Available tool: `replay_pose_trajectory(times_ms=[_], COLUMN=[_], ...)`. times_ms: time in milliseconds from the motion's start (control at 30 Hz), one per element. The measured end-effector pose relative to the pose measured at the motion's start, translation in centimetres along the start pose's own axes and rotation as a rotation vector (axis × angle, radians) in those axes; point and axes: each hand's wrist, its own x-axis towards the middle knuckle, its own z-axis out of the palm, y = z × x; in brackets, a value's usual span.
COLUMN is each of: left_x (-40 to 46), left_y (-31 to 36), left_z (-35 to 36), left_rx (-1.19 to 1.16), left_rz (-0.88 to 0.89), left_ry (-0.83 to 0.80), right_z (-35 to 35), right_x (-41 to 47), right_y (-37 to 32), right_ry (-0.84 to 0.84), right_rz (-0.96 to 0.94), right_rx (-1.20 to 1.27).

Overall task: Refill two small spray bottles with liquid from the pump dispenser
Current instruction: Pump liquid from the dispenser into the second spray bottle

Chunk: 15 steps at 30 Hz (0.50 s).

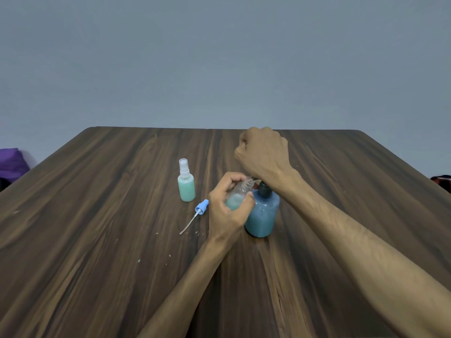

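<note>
My left hand (pixel 225 211) grips a small clear spray bottle (pixel 240 191) with its cap off. It is tilted, with its open neck up against the spout of the pump dispenser (pixel 262 213), a blue bottle with a black collar. A little teal liquid lies in the small bottle's bottom. My right hand (pixel 264 153) is curled into a fist, and its heel rests on the pump head, which it hides. A second small spray bottle (pixel 186 184), capped and full of teal liquid, stands upright to the left. A blue spray cap (pixel 201 208) with its dip tube lies on the table.
All of this sits on a dark wooden table (pixel 97 215) whose far edge meets a grey wall. A purple object (pixel 12 162) lies beyond the table's left edge and a dark item (pixel 441 179) beyond the right edge. Small specks dot the tabletop.
</note>
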Motion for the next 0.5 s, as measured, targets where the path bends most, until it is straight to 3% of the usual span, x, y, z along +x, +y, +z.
replay_pose_trajectory(times_ms=[200, 367, 500], left_x=[0.01, -0.19, -0.05], left_y=[0.00, 0.07, 0.15], left_z=[-0.08, -0.09, -0.11], left_rx=[0.015, -0.014, -0.002], left_rz=[0.007, 0.011, 0.001], left_ry=[0.009, -0.004, 0.006], right_z=[-0.52, 0.36, -0.35], right_x=[0.70, -0.17, 0.79], right_y=[0.03, 0.12, 0.04], right_ry=[0.050, -0.039, 0.028], right_rz=[0.015, 0.026, 0.024], right_rx=[0.038, -0.006, 0.040])
